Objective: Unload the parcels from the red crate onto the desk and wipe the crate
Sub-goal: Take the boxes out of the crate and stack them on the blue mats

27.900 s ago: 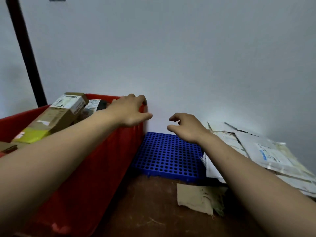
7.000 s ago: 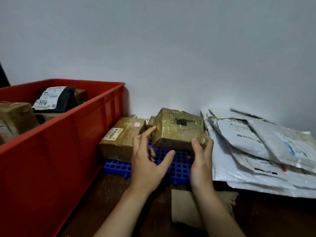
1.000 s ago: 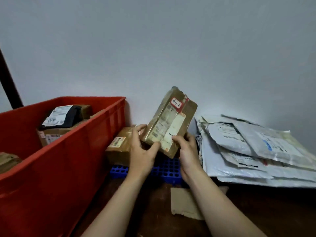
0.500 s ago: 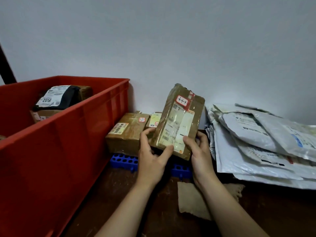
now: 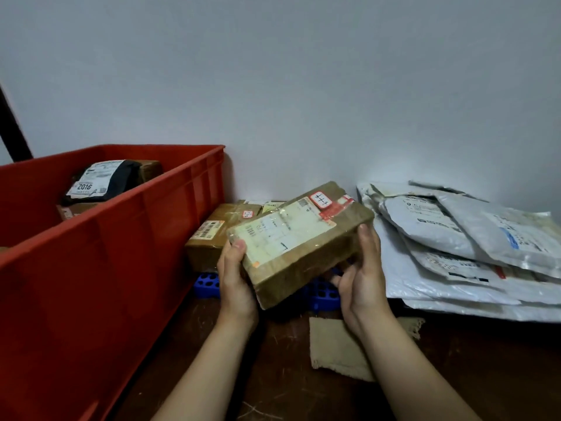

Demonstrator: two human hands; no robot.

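Note:
A brown taped parcel (image 5: 299,238) with a white label and a red-edged sticker is held label-up over the blue tray (image 5: 208,284). My left hand (image 5: 235,275) grips its near left corner and my right hand (image 5: 362,275) grips its right side. The red crate (image 5: 121,238) stands at the left with a black parcel marked 2016 (image 5: 103,180) and brown boxes inside. Another brown parcel (image 5: 212,238) lies on the tray beside the crate, with more parcels partly hidden behind the held one.
A pile of grey plastic mailer bags (image 5: 461,247) lies at the right against the wall. A torn piece of cardboard (image 5: 337,344) lies on the dark wooden desk (image 5: 273,375) under my right wrist. A dark post (image 5: 13,126) stands at the far left.
The parcel has tipped from nearly upright to almost flat, label up, and come lower over the tray. Both hands have kept hold of it.

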